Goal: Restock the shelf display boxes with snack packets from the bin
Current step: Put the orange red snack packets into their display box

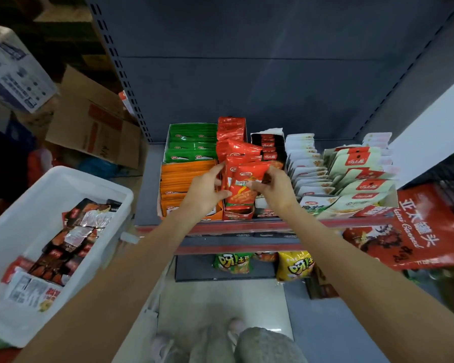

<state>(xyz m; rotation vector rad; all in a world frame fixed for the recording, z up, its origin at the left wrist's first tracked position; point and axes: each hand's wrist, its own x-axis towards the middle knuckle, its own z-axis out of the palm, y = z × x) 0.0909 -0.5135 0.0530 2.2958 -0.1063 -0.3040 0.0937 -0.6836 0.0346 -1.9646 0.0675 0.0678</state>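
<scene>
both hands are on a red snack packet held upright over the red display box at the shelf front, left hand fingers curled round its left edge, right hand pinching the right. the box is mostly hidden behind the packet. the white bin sits lower left, its packets too blurry to read.

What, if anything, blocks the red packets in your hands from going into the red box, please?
The red box is already packed with standing red packets, leaving little room. Both the left hand and right hand grip them directly above it.
</scene>
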